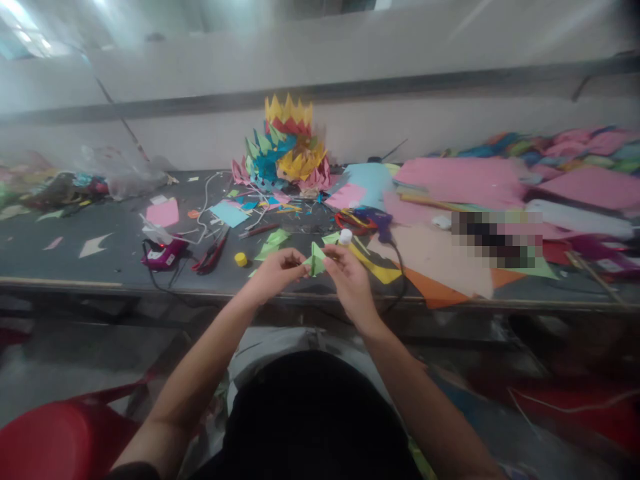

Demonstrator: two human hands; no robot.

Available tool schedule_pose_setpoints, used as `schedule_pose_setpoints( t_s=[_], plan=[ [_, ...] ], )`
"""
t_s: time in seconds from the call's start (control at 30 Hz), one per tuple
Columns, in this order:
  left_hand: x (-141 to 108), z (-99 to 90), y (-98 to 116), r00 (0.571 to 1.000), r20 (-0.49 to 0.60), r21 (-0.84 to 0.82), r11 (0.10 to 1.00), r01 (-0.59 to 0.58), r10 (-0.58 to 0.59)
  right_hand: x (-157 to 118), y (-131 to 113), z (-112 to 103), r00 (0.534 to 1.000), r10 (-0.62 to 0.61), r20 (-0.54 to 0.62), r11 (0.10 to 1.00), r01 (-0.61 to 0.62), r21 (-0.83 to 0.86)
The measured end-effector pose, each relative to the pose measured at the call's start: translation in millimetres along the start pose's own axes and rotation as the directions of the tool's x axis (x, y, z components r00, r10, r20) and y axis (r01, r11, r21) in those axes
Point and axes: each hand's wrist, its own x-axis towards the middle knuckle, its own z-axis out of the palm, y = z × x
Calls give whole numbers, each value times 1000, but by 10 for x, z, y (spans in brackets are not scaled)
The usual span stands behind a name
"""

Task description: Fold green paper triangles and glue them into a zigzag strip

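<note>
Between my two hands is a small piece of folded green paper point(314, 260), held just above the table's front edge. My left hand point(281, 270) pinches its left side. On the other side, the fingers of my right hand point(349, 275) are closed on the paper's right edge. More green paper point(274, 245) lies just beyond my left hand. A white round cap point(345, 236) shows right behind my right fingers, and a yellow strip of paper point(377, 265) lies to the right. A small yellow cap point(241, 259) stands left of my left hand.
Paper crowns point(289, 150) in several colours are stacked at the back. A purple device point(165, 253) with a cord and red-handled pliers point(211, 252) lie left. Scissors point(353, 220), a dark blue glue gun point(379, 221) and pink sheets point(460, 180) lie right. A red stool point(55, 440) stands lower left.
</note>
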Motion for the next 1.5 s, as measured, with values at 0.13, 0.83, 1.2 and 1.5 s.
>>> schedule_pose_setpoints(
  t_s=[0.13,0.83,1.2,1.5],
  plan=[
    [-180,89,-26,999,18,-105,994,40,-39,1,-79,-19,994,43,99,997,-37,-65],
    [-235,353,-280,979,-197,-290,957,-9,-51,-154,-95,-295,956,186,229,972,-145,-183],
    [-301,433,-348,982,-180,-10,998,-63,60,-257,85,-390,978,63,198,952,1,-306],
    [65,-85,-469,926,153,766,550,-332,346,-42,89,-601,961,188,203,861,-62,-504]
  ],
)
